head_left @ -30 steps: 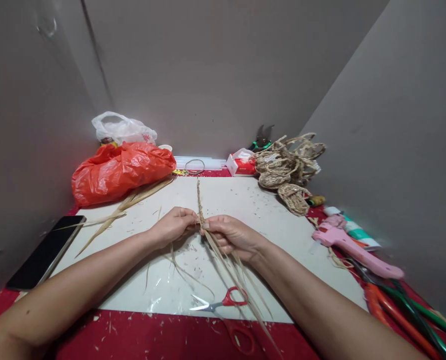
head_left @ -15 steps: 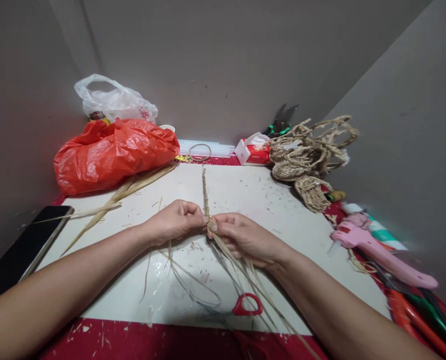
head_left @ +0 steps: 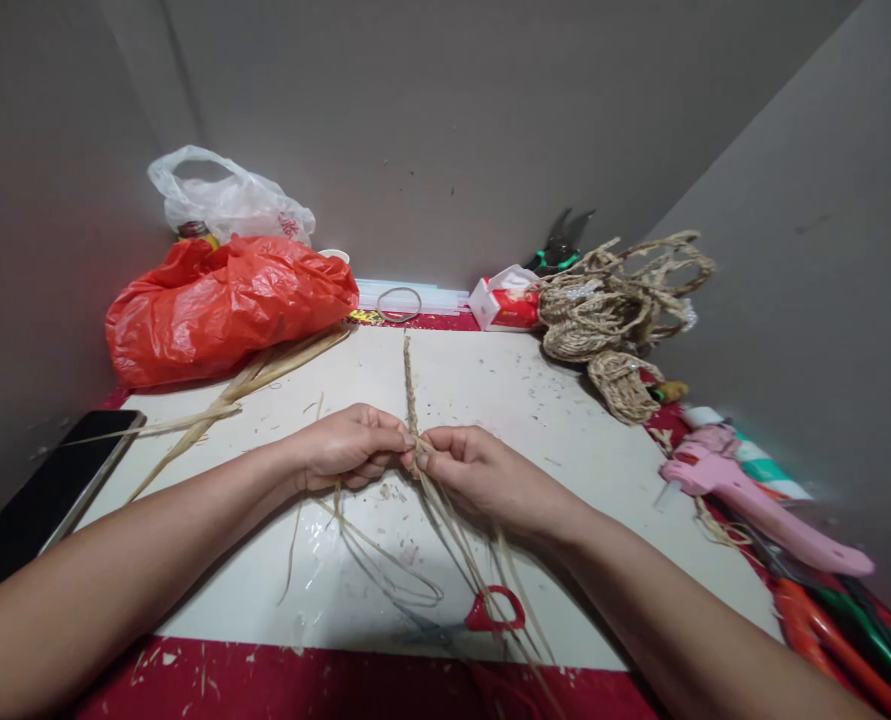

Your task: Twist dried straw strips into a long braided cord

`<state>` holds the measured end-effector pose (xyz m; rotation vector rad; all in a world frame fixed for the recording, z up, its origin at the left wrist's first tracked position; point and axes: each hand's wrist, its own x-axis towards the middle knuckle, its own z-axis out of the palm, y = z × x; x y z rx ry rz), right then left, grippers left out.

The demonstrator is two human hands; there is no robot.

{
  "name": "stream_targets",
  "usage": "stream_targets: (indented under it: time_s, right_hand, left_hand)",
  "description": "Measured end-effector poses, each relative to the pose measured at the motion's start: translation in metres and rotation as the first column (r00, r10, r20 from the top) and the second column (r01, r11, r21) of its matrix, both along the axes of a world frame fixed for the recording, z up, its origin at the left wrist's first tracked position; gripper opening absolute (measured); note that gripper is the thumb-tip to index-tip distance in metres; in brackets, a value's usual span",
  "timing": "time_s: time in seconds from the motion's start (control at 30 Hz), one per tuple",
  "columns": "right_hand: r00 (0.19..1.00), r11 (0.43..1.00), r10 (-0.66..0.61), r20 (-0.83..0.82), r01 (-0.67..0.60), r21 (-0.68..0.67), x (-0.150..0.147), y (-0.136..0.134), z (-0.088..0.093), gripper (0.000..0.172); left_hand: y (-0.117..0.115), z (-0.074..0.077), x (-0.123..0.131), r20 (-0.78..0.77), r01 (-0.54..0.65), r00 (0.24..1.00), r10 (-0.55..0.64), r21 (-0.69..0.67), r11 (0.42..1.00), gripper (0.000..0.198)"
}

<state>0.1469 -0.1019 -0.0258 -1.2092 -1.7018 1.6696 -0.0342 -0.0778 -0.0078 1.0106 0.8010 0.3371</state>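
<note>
A thin braided straw cord (head_left: pixel 410 380) runs up the middle of the white board, its loose strands (head_left: pixel 456 545) trailing down toward the front right. My left hand (head_left: pixel 359 445) pinches the cord's lower end between thumb and fingers. Close against it, my right hand (head_left: pixel 475 465) is closed on the strands where they leave the braid. Below the hands lie red-handled scissors (head_left: pixel 496 608), partly crossed by strands. Thin loose fibres (head_left: pixel 385 565) curl on the board under my left hand.
Left are a red plastic bag (head_left: pixel 227 310), dry straw strips (head_left: pixel 246 385) and a phone (head_left: pixel 55 490). Coiled braided cord (head_left: pixel 610 300), a tissue pack (head_left: pixel 509 300) and pruning shears (head_left: pixel 560 250) stand at the back right. A pink glue gun (head_left: pixel 767 500) lies right on the white board's (head_left: pixel 482 380) edge.
The fingers of both hands have shifted slightly at the braid's end. The trailing strands have swung left, and more of the scissors shows.
</note>
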Motion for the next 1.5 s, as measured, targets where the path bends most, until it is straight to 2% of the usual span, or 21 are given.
stream_targets:
  time_s: [0.2, 0.3, 0.43, 0.5, 0.63, 0.7, 0.77, 0.83, 0.93, 1.0, 1.1, 1.2, 1.27, 1.33, 1.37, 1.4, 1.43, 1.47, 1.5]
  right_hand:
    - [0.988, 0.996, -0.023, 0.151, 0.009, 0.092, -0.003, -0.003, 0.007, 0.021]
    - [0.972, 0.99, -0.009, 0.237, -0.025, 0.142, 0.002, 0.0, 0.013, 0.022]
    - [0.948, 0.98, -0.038, 0.317, -0.027, 0.196, 0.009, 0.003, 0.019, 0.025]
    - [0.961, 0.987, -0.059, 0.27, 0.016, 0.157, 0.008, 0.002, 0.02, 0.025]
    - [0.988, 0.991, -0.11, 0.104, 0.117, -0.066, -0.005, -0.01, 0.018, 0.025]
    - [0.985, 0.982, -0.149, 0.092, 0.158, -0.106, -0.013, -0.019, 0.015, 0.025]
    - [0.97, 0.979, -0.197, 0.144, 0.203, -0.033, -0.02, -0.026, 0.012, 0.025]
    - [0.936, 0.965, -0.245, 0.252, 0.21, 0.159, -0.023, -0.03, 0.011, 0.027]
    - [0.832, 0.888, -0.32, 0.453, 0.097, 0.45, -0.025, -0.032, 0.013, 0.029]
    - [0.756, 0.85, -0.357, 0.548, 0.019, 0.527, -0.025, -0.032, 0.015, 0.029]
    - [0.7, 0.832, -0.349, 0.622, -0.073, 0.549, -0.028, -0.035, 0.015, 0.028]
    - [0.685, 0.82, -0.282, 0.672, -0.191, 0.539, -0.029, -0.042, 0.015, 0.026]
    - [0.718, 0.828, -0.147, 0.681, -0.287, 0.481, -0.028, -0.048, 0.021, 0.026]
    - [0.793, 0.85, 0.027, 0.609, -0.339, 0.404, -0.024, -0.051, 0.032, 0.033]
    - [0.842, 0.867, 0.064, 0.535, -0.313, 0.388, -0.021, -0.05, 0.038, 0.037]
    - [0.894, 0.887, 0.02, 0.447, -0.223, 0.405, -0.019, -0.048, 0.044, 0.041]
    - [0.93, 0.892, -0.102, 0.352, -0.071, 0.446, -0.016, -0.045, 0.048, 0.043]
    - [0.931, 0.865, -0.26, 0.258, 0.106, 0.49, -0.013, -0.04, 0.051, 0.042]
    - [0.898, 0.81, -0.405, 0.174, 0.265, 0.523, -0.011, -0.035, 0.051, 0.041]
  left_hand:
    - [-0.003, -0.002, 0.003, -0.111, -0.04, 0.992, 0.057, 0.149, 0.988, 0.013]
    - [-0.004, -0.002, 0.005, -0.159, -0.05, 0.983, 0.088, 0.224, 0.973, 0.013]
    - [-0.007, 0.0, 0.009, -0.179, -0.07, 0.976, 0.12, 0.265, 0.962, 0.017]
    - [-0.008, 0.0, 0.01, -0.157, -0.097, 0.977, 0.144, 0.276, 0.956, 0.018]
    - [-0.011, -0.002, 0.011, -0.08, -0.115, 0.986, 0.147, 0.316, 0.942, 0.019]
    - [-0.013, -0.004, 0.011, -0.063, -0.116, 0.988, 0.143, 0.32, 0.94, 0.021]
    - [-0.014, -0.005, 0.012, -0.054, -0.132, 0.986, 0.156, 0.308, 0.942, 0.022]
    - [-0.016, -0.007, 0.012, -0.048, -0.159, 0.982, 0.181, 0.296, 0.942, 0.022]
    - [-0.017, -0.01, 0.013, -0.052, -0.198, 0.974, 0.223, 0.294, 0.935, 0.025]
    - [-0.019, -0.01, 0.014, -0.053, -0.204, 0.972, 0.228, 0.291, 0.935, 0.028]
    - [-0.021, -0.007, 0.015, -0.036, -0.224, 0.97, 0.241, 0.256, 0.94, 0.024]
    - [-0.022, -0.003, 0.016, -0.042, -0.243, 0.966, 0.256, 0.198, 0.95, 0.018]
    - [-0.022, -0.002, 0.016, -0.055, -0.233, 0.967, 0.247, 0.184, 0.955, 0.016]
    - [-0.021, -0.003, 0.014, -0.052, -0.218, 0.972, 0.231, 0.181, 0.959, 0.016]
    - [-0.021, -0.004, 0.014, -0.043, -0.214, 0.973, 0.225, 0.177, 0.961, 0.016]
    - [-0.02, -0.005, 0.013, -0.03, -0.211, 0.975, 0.219, 0.171, 0.963, 0.016]
    - [-0.019, -0.005, 0.012, -0.014, -0.207, 0.977, 0.212, 0.162, 0.965, 0.016]
    - [-0.019, -0.006, 0.012, 0.003, -0.204, 0.979, 0.206, 0.154, 0.967, 0.016]
    - [-0.019, -0.006, 0.011, 0.02, -0.197, 0.98, 0.196, 0.145, 0.97, 0.015]
